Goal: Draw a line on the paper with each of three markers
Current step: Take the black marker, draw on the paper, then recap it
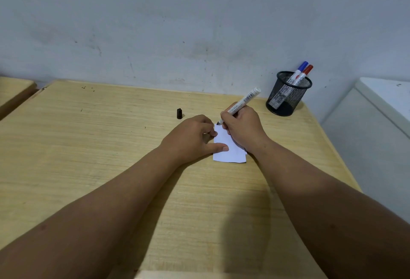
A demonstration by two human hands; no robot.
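The right hand (240, 126) grips the marker (240, 104), tip at the paper's (229, 152) eleven o'clock corner, barrel leaning toward one o'clock, while the left hand (190, 138) pins the paper's nine o'clock edge with loosely curled fingers, holding nothing.

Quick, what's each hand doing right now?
Left hand: open, fingers pressing the paper flat on the desk.
Right hand: closed around the uncapped marker, tip at the paper's far edge.

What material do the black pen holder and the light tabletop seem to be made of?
Black mesh pen holder: probably metal wire mesh painted matte black; the markers show through its small holes.
Light tabletop: wood or wood-look laminate, dull finish; long grain lines run across it.
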